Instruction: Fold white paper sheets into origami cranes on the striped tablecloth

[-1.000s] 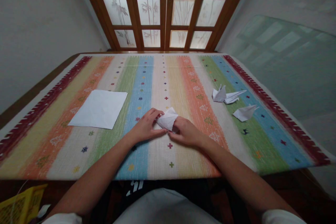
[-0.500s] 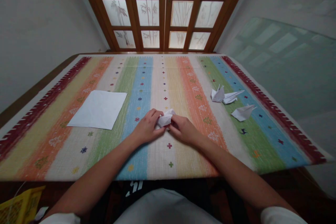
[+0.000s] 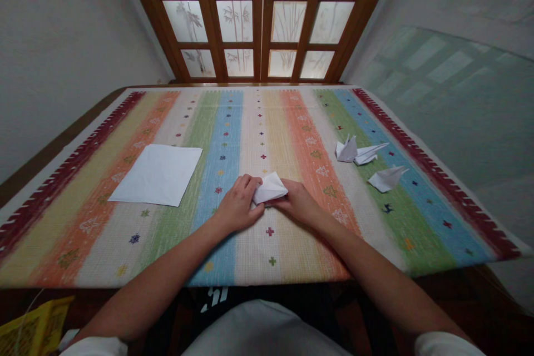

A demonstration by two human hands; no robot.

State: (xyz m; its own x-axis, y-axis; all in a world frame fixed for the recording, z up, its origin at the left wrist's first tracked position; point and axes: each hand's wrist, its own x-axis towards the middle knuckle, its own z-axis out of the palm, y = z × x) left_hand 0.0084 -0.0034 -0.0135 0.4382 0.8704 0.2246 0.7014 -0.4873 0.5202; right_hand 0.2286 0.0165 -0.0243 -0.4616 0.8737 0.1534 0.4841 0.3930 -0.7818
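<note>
- The paper [image 3: 270,188] lies flatter and wider than half a second ago, when it sat bunched small between the hands; a pointed flap now reaches right, over the right hand's knuckles.
- The left hand [image 3: 237,208] has hardly shifted: its fingers curl onto the paper's left edge and pinch it, with the heel resting on the cloth [image 3: 292,122].
- The right hand [image 3: 298,203] grips the paper's lower right edge from beneath (the fingertips are hidden under the flap), and it sits a little further right than before.
- The paper rests at mid-table on the pale stripe, between the blue and orange stripes, touching both hands.
- The sheet [image 3: 158,173] lies flat to the left, well apart from the left hand, unmoved.
- Two folded figures [image 3: 348,150] [image 3: 387,178] stand to the right, well apart from the right hand, also unmoved.
- Bare cloth runs from the hands to the far edge by the window [image 3: 258,16].
- The near table edge lies under the forearms, with bare cloth between it and the hands.
- The cloth's dark red borders mark both side edges, far from either hand.
</note>
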